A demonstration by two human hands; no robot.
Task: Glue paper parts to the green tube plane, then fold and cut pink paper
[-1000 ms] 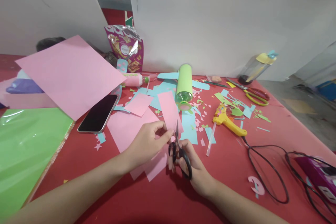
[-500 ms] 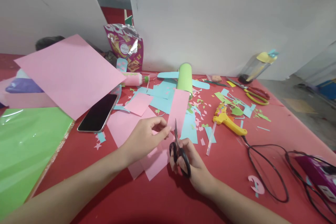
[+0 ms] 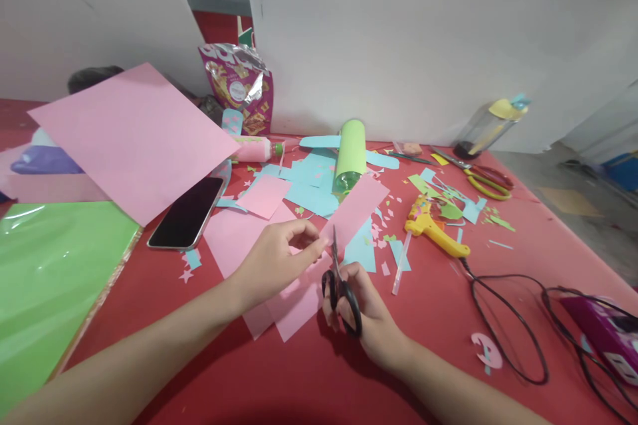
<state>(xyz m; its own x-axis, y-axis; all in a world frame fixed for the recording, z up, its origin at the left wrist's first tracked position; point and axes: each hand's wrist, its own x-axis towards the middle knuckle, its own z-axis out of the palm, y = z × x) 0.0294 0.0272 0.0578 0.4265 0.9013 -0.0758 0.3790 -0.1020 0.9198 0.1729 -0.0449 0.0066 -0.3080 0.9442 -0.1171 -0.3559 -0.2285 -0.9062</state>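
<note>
Between the thumb and fingers of my left hand is the near end of a pink paper strip, which slants up to the right. My right hand is closed round the black handles of a pair of scissors. Their blades point up and away, right at the strip by my left fingertips; whether the paper is between them I cannot tell. Below both hands lie pink sheets and blue paper pieces. Past the strip's far end lies a green-wrapped bottle.
A yellow glue gun with a black cord lies to the right, among paper scraps. Farther back are large scissors and a clear bottle. On the left are a phone, a large pink sheet and a green packet.
The pink strip has swung to the right, its far end uncovering the mouth of the green-wrapped bottle. Both hands and the scissors stay almost where they were.
</note>
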